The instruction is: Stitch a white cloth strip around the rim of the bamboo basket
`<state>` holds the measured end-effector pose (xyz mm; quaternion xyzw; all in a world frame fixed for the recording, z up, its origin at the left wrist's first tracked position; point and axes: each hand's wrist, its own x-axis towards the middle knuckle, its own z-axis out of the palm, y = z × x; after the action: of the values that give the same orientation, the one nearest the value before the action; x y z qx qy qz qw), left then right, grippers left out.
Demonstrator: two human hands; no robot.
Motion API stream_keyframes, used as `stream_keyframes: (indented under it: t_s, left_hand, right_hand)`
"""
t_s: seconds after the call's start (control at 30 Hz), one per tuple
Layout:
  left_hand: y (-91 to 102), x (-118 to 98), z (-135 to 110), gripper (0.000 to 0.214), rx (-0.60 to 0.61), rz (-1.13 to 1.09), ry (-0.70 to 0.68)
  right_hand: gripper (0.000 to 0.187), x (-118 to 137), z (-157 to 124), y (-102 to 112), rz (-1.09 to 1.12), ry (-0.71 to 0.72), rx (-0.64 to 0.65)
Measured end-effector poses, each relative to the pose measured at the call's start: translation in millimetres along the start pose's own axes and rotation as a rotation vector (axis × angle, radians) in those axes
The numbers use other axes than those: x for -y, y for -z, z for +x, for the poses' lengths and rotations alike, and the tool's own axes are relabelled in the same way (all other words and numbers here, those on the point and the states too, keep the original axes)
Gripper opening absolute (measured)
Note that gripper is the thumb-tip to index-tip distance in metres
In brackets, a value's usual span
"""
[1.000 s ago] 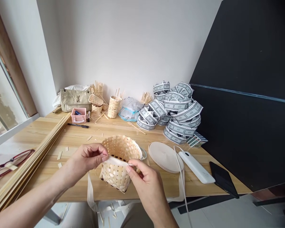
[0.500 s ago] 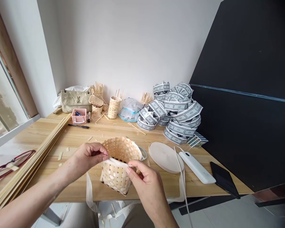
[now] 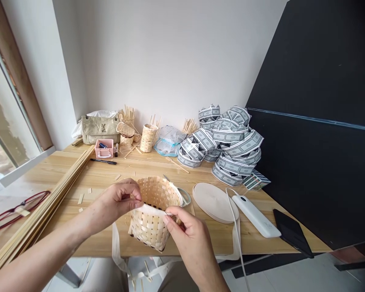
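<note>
Noting a woven bamboo basket held over the bench, we find the left hand and right hand each pinching a white strip at its rim, seemingly to keep the strip seated there.

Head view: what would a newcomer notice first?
A woven pale bamboo basket sits front and centre, gripped by the left hand and right hand. Behind it, at the table's back right, rises a heap of grey-and-white patterned ribbon rolls. A large matte black panel fills the right side.
</note>
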<state>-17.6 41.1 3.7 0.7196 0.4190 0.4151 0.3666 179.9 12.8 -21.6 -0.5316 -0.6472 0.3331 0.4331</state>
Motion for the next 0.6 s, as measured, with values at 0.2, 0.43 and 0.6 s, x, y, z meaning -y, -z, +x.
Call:
stream_keyframes:
  t_s: [0.2,0.43,0.6]
  left_hand:
    - [-6.5,0,-4,0.025,0.034,-0.253,0.122]
    - [-8.2,1,-9,0.030,0.022,-0.197,0.019]
    - [-10.1,4,-12,0.023,-0.017,-0.035,-0.085]
  right_hand:
    - [0.021,-4,2,-1,0.008,0.065,-0.012]
    - [0.022,-7,3,-4,0.036,0.074,-0.038]
    - [0.022,-3,3,-4,0.055,0.066,-0.028]
